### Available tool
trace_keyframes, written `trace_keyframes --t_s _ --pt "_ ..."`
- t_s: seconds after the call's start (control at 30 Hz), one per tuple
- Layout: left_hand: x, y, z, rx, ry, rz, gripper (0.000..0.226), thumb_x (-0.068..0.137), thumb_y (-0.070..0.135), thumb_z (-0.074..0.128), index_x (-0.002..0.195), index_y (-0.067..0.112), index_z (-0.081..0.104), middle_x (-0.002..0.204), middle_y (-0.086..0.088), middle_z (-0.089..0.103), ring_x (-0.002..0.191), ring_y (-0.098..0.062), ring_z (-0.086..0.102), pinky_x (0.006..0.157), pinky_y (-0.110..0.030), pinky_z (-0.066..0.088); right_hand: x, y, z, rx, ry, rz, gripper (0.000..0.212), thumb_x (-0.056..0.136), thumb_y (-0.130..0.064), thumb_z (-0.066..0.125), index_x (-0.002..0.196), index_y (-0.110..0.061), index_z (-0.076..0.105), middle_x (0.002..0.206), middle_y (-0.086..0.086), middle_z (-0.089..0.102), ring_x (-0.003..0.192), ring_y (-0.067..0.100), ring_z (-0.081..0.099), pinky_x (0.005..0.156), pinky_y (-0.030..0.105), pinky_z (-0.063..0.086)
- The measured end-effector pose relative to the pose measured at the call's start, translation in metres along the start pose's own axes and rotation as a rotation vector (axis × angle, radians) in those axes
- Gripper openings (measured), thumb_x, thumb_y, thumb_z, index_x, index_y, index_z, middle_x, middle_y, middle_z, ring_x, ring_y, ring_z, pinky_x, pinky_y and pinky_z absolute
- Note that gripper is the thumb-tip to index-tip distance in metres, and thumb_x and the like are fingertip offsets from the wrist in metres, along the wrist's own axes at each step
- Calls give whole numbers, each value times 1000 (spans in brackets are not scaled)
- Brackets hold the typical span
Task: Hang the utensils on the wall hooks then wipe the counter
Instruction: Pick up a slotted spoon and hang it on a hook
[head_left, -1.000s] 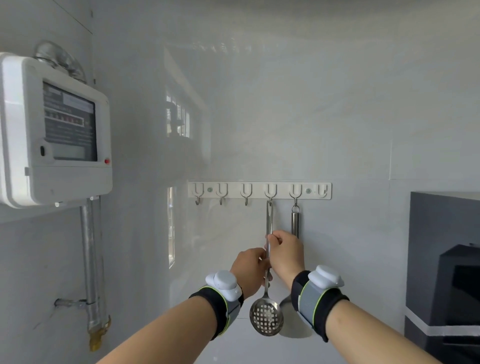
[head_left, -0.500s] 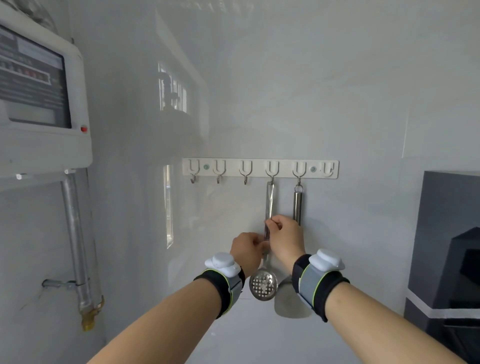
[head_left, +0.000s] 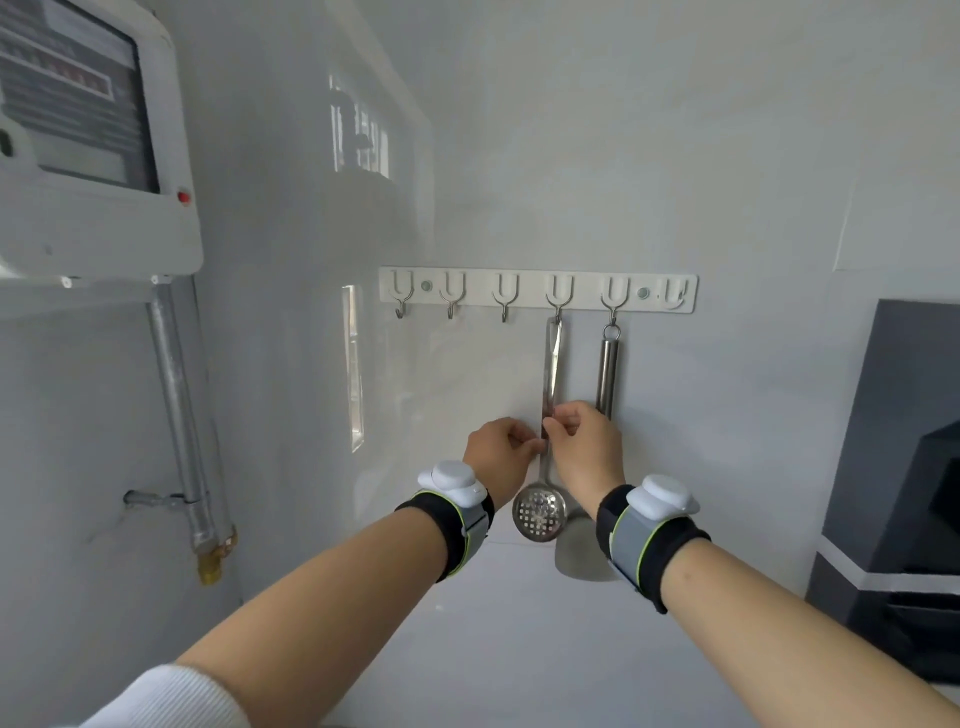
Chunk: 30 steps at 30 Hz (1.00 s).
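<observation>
- The skimmer (head_left: 540, 514) now hangs by the top of its handle from the fourth hook of the hook rail (head_left: 537, 290), its perforated bowl dangling below the hands; a second ago its top sat at that same hook, so the hang has held.
- Both hands have barely shifted on the handle. The left hand (head_left: 500, 457) pinches it from the left, the right hand (head_left: 586, 451) from the right, fingertips meeting on the flat steel at mid-length.
- The view has swung, the rail sliding higher and the wall heater (head_left: 93, 156) slipping off to the upper left, but the grip itself looks unchanged.
- Just beside it, the spatula (head_left: 605, 374) hangs from the fifth hook, blade low behind the right wrist.
- My read: the hang is done and the hands are only steadying the swing; letting go comes next.
- Three hooks to the left stand bare, and the sixth too.
- No further utensils, cloth or tabletop edge show clearly here, so how much hanging remains I cannot tell; the wipe is not yet begun.
</observation>
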<state>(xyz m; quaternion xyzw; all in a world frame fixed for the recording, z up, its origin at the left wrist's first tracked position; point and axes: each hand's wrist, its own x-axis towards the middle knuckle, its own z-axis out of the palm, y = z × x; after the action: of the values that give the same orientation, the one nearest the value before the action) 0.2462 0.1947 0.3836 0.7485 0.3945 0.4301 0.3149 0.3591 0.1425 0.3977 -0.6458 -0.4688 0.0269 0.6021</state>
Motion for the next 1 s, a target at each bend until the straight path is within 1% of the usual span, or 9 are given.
trace_keyframes --t_s 0.07,0.1,0.23,0.43,0.57,0.7,0.87,0.9,1.0 --pt "-7 -1 -8 0 15 -18 10 89 27 72 90 17 72 87 -3 75 83 -24 72 83 -37 58 -7 1 -1 -57 57 -25 25 90 -13 64 114 -5 62 111 9 66 101 24 62 91 34 51" --pt "-12 -3 -12 12 23 -28 13 90 27 72 92 15 72 89 -4 75 84 -25 73 84 -39 59 -12 0 -2 -64 67 -28 29 90 -13 64 118 -5 59 116 10 64 105 26 61 95 40 50" --pt "-38 -10 -33 74 31 -54 17 90 29 71 95 13 72 93 -6 76 89 -25 72 86 -41 59 -36 -5 -2 -115 65 -96 30 90 -15 61 119 -8 56 121 10 57 110 28 57 97 45 48" --pt "-85 -33 -59 202 -50 -80 18 90 34 70 95 17 71 91 -1 75 90 -20 72 83 -38 59 -99 8 14 -141 -63 -161 23 88 -9 58 110 -12 64 112 3 58 101 23 58 95 41 48" --pt "-123 -59 -68 284 -85 -106 15 91 31 70 95 16 72 89 1 75 88 -19 71 65 -26 51 -150 30 28 -106 -246 -139 15 90 -9 57 99 -14 68 107 2 63 91 15 58 87 33 51" --pt "-157 -76 -75 333 -156 -111 12 91 26 70 90 14 73 83 3 72 86 -20 70 77 -32 56 -193 55 38 -149 -384 -87 15 91 -10 56 96 -16 69 104 0 64 85 11 58 78 21 43" --pt "-184 -89 -79 387 -209 -112 13 90 29 69 90 17 74 86 4 74 85 -18 71 75 -33 57 -248 82 48 -161 -532 50 19 92 -12 52 95 -17 70 100 -3 67 90 15 63 78 24 47" --pt "-208 -118 -76 411 -261 -184 12 90 30 69 90 18 74 87 3 75 85 -17 71 75 -32 57 -290 100 60 -172 -616 133 18 92 -12 52 93 -17 70 98 -4 68 89 15 63 78 24 47" --pt "-231 -142 -77 424 -286 -217 13 89 33 69 87 21 73 89 5 74 85 -14 69 74 -32 56 -336 115 64 -176 -713 173 17 92 -13 54 89 -18 69 92 -5 70 85 15 64 77 24 45"
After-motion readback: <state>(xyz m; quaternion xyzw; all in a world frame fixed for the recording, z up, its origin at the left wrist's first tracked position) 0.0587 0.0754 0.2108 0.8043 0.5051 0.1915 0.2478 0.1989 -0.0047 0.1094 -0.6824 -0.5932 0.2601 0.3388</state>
